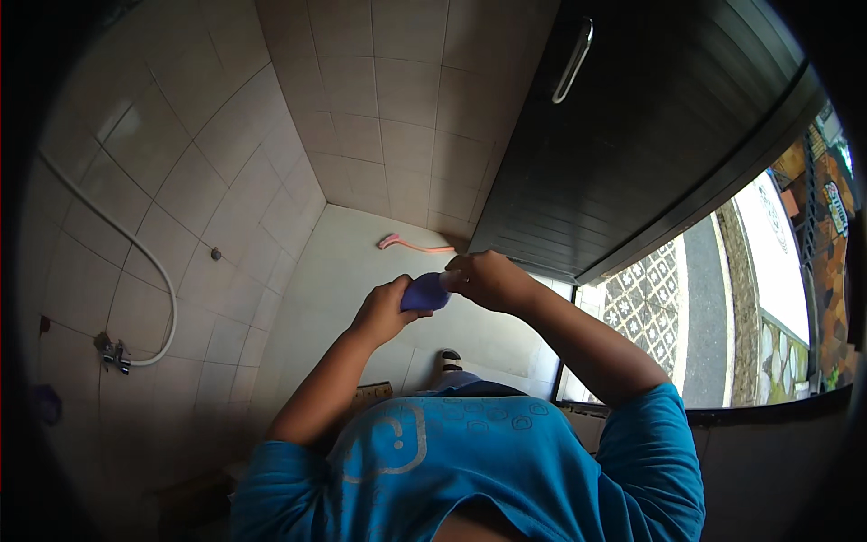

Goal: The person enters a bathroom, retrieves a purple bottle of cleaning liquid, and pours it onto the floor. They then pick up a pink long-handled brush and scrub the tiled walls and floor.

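My left hand [383, 313] is wrapped around a purple bottle [424, 293], held in front of my body above the light floor. The bottle lies tilted, with its pale end pointing right. At that end, the fingers of my right hand [488, 282] pinch a whitish cap [448, 281]. Whether the cap is still seated on the bottle is hard to make out, since my fingers cover part of it.
A pink-headed brush [389, 241] with an orange handle lies on the floor [339, 262] beyond my hands. A dark door [623, 135] stands ajar at right, outdoor paving showing past it. On the left tiled wall are a metal tap [112, 353] and white hose [163, 275].
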Demonstrator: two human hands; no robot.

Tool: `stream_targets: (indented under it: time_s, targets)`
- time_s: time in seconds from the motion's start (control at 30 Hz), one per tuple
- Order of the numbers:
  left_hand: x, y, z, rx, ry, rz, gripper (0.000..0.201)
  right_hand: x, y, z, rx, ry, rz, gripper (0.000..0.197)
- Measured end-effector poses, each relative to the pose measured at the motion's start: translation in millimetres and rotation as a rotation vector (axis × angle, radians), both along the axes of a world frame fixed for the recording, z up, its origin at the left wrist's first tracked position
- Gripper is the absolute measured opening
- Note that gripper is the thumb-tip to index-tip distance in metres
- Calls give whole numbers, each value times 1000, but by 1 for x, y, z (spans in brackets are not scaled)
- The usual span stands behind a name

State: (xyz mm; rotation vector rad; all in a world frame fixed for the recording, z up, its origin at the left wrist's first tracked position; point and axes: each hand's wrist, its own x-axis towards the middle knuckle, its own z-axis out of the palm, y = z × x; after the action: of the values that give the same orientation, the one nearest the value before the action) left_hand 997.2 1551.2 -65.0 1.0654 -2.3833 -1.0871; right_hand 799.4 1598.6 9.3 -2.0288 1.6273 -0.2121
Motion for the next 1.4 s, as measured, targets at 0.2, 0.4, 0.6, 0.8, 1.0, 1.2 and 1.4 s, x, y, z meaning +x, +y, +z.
stream_targets:
  time_s: [0.2, 0.4, 0.6, 0.8, 1.0, 1.2, 1.4]
  targets:
    - [-17, -30, 20, 14, -11, 75, 43, -35, -45, 0, -349, -206, 324, 34]
    - [-43, -48, 41, -23, -60, 144, 44, -60, -64, 23, -285, -233, 126, 36]
    - [-75, -53, 50, -29, -71, 238, 46, -91, -95, 35, -207, -183, 269, 21]
    - [-78, -50, 54, -23, -23, 294, 46, -112, -105, 37, -312, -510, 379, 32]
    - [-86, -52, 58, -95, -22, 288, 45, -132, -105, -16, -143, -883, 110, 34]
    - [-84, -64, 65, -176, -196, 257, 46, -128, -102, -49, -110, -921, -10, 36]
    - [-84, -81, 82, -245, -414, 126, 47, -115, -99, -52, -203, -863, -129, 35]
